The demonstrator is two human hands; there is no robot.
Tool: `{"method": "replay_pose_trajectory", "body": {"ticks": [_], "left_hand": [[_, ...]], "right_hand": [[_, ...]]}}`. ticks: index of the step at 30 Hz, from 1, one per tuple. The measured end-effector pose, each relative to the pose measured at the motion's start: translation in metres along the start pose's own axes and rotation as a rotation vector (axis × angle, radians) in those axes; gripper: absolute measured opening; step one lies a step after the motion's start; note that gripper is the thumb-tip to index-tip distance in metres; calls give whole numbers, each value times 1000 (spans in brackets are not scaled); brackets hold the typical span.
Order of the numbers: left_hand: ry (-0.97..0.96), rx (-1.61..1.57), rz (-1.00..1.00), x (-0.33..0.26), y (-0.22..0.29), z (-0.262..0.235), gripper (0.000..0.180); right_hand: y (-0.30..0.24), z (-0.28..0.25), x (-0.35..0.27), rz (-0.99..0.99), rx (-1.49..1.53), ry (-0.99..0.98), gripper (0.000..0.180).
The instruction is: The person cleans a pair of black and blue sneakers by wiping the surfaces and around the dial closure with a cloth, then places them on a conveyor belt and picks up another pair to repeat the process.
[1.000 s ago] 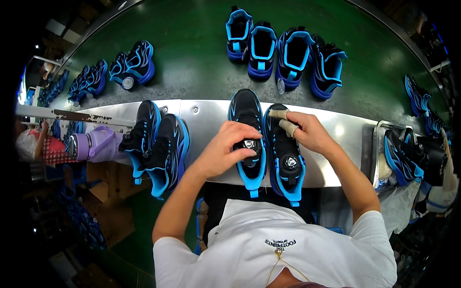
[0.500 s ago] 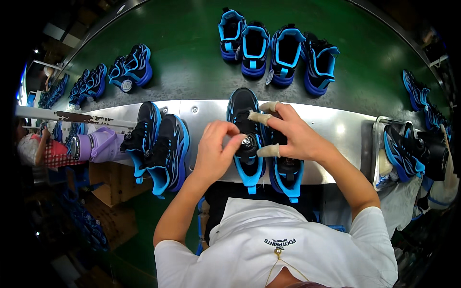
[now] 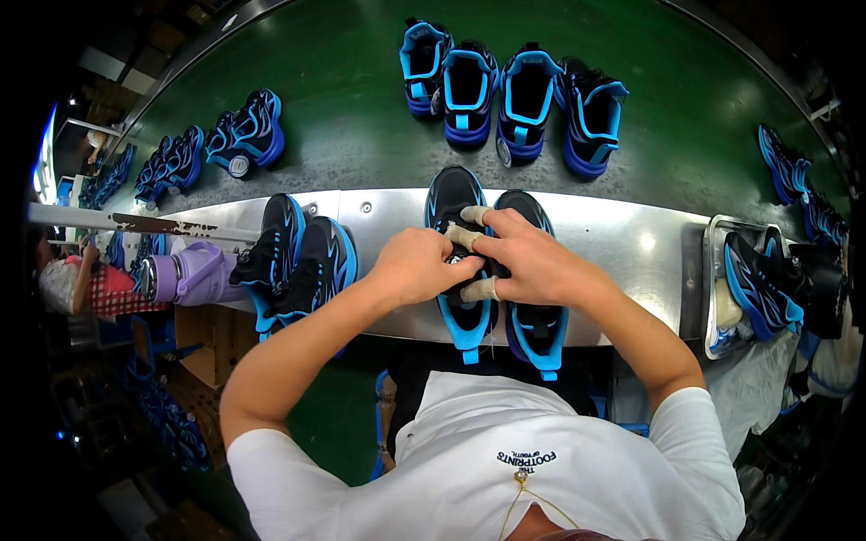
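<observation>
Left hand (image 3: 417, 266) and right hand (image 3: 532, 263) are meeting over the left shoe (image 3: 460, 261) of a black-and-blue pair, both closing on its round dial at the tongue; I am seeing taped fingers (image 3: 475, 290) on the right hand pinching there. The right shoe (image 3: 534, 320) is lying just beside it, at 3 o'clock, partly covered by the right hand. At 9 o'clock another pair (image 3: 302, 261) is resting on the same steel shelf (image 3: 631, 243), with a purple bottle (image 3: 180, 278) beyond. At 12 o'clock four shoes (image 3: 514, 95) are standing on the green belt (image 3: 343, 108). At 3 o'clock a tray (image 3: 713, 270) is holding more shoes. Both forearms are rising from the lower edge, converging.
</observation>
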State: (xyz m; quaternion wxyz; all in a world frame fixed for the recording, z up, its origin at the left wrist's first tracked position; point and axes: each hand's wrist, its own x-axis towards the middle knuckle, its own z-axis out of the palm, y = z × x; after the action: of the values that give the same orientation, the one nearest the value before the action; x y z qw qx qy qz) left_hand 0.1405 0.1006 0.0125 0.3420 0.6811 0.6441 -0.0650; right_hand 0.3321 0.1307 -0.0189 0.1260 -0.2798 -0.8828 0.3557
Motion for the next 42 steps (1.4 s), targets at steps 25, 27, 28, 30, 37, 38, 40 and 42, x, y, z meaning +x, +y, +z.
{"method": "replay_pose_trajectory", "body": {"ticks": [25,27,28,30,37,38,40,42], "left_hand": [[629,-113,597,-93,21,96,41],[489,75,569,-83,30,109,50],[424,75,517,-69,34,118,47],[388,68,582,-49,38,113,43],[366,-30,603,-51,-20,-3,45],[374,32,554,-55,-27,-21,44],[429,132,493,-49,-39,-57,42],[517,226,436,-34,-62,-87,38]], "right_hand": [[-11,-9,13,11,-48,190,35],[2,-27,33,14,-210,289,44],[6,-38,49,106,-371,346,46],[21,-58,78,336,-575,375,54],[123,-49,85,451,-630,397,51],[131,-57,82,478,-618,427,50],[150,-79,63,547,-645,470,50],[158,-95,51,615,-647,439,53]]}}
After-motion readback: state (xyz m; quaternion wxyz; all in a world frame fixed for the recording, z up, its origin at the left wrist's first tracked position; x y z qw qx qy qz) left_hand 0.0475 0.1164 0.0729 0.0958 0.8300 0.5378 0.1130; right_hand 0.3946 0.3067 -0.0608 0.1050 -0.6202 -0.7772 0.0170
